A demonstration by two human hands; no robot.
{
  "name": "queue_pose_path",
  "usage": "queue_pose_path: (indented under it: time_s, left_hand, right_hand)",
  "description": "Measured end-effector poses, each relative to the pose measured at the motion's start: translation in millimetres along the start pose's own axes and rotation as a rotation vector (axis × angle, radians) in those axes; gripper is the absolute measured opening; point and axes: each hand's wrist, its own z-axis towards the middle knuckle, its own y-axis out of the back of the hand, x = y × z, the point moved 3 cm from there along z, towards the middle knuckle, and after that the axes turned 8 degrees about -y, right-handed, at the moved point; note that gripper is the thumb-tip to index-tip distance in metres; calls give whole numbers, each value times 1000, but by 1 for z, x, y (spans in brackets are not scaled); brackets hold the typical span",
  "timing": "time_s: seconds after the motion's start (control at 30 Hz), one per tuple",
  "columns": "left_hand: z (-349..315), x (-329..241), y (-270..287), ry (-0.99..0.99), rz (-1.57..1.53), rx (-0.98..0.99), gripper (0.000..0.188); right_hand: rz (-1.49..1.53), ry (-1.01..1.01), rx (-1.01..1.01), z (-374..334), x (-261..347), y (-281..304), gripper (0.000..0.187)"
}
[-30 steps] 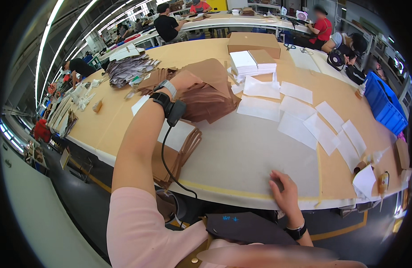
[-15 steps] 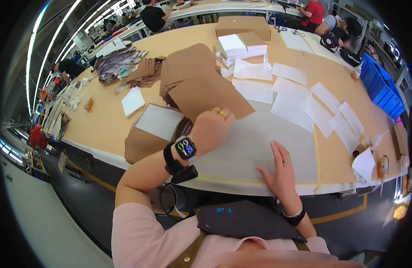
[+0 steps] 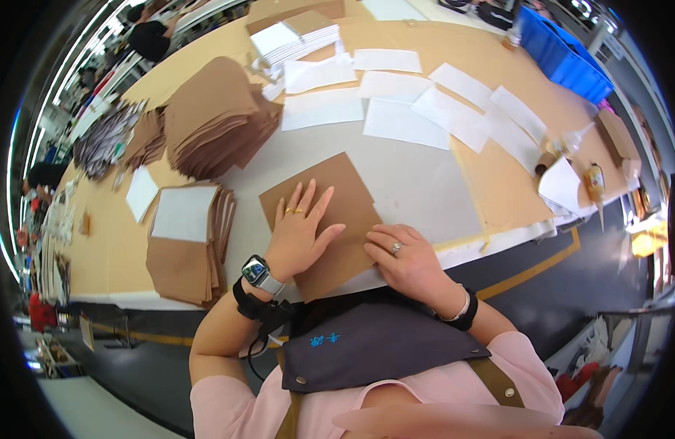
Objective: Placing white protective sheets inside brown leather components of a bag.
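Note:
A brown sheet [image 3: 345, 190] lies at a slant on the grey mat [image 3: 418, 183] in front of me, its near corner reaching the table's front edge. My left hand [image 3: 297, 238] rests flat on it, fingers spread. At the sheet's right edge, my right hand [image 3: 411, 263] has its fingers bent and close together over the border; its thumb is partly hidden, and it appears to pinch the edge. To the left stands a stack of brown pieces with a white panel [image 3: 182, 214] on top. Behind that is a tall pile of brown sheets [image 3: 209, 110].
White paper pieces [image 3: 407, 124] spread across the mat's far side. A stack of white sheets [image 3: 293, 40] stands farther back. Glue bottle [image 3: 594, 183] sits at the right edge, a blue crate [image 3: 564, 55] at the far right. Grey scraps [image 3: 107, 139] heap up on the left.
One brown sheet has come from the tall pile onto the mat before me. My left hand went from a closed grip to lying flat; my right hand moved to the sheet's edge. The view shifted.

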Motion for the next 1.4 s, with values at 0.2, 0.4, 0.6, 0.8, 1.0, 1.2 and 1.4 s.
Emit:
queue_pose_path:
  time_s: [0.2, 0.4, 0.6, 0.8, 1.0, 1.2, 1.4]
  left_hand:
    - [23, 5, -23, -16, 85, 161, 73]
    - [26, 5, -19, -32, 88, 193, 73]
    - [24, 6, -16, -32, 54, 171, 72]
    - [24, 6, -8, -56, 74, 84, 73]
    - [38, -4, -4, -123, 64, 79, 67]
    - [92, -17, -3, -262, 58, 83, 65]
    - [206, -17, -32, -337, 58, 86, 56]
  right_hand:
    - [71, -126, 71, -7, -25, 26, 27]
    - [-122, -314, 29, 21, -111, 56, 28]
    - [-426, -137, 102, 73, -153, 28, 16]
    - [-764, -372, 288, 117, -182, 19, 10]
    - [-728, -572, 391, 117, -210, 20, 16]
    - [-699, -505, 182, 114, -230, 25, 11]
    - [-604, -601, 63, 121, -235, 39, 16]
